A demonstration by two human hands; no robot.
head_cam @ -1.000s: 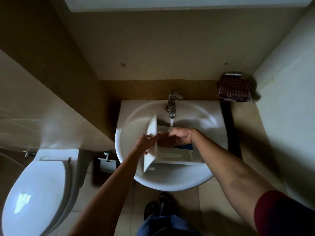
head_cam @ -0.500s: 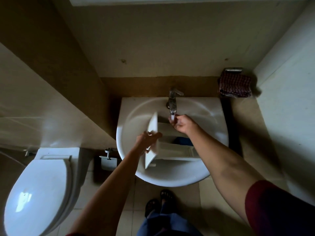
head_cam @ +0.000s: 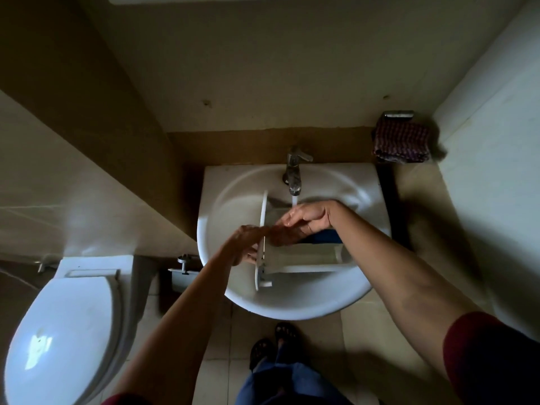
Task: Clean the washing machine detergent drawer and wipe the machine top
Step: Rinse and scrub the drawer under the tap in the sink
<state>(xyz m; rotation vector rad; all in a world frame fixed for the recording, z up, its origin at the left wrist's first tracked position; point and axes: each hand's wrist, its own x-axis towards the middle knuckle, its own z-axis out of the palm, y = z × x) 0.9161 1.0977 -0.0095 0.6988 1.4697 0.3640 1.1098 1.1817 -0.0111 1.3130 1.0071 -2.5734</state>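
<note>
Head camera: the right hand, up at the chrome tap half a second ago, has dropped back onto the white plastic detergent drawer. Its loose fingers reach inside and hold nothing visible, so rinsing apparently continues and the machine top is yet to come. The left hand grips the drawer's upright front panel. The drawer lies across the white ceramic basin under running water. Its walls look pale, the light is too dim to show residue, and a dark blue insert shows beside the right wrist.

White drawer, white sink, white toilet, maroon checked cloth, dark red sleeve.
</note>
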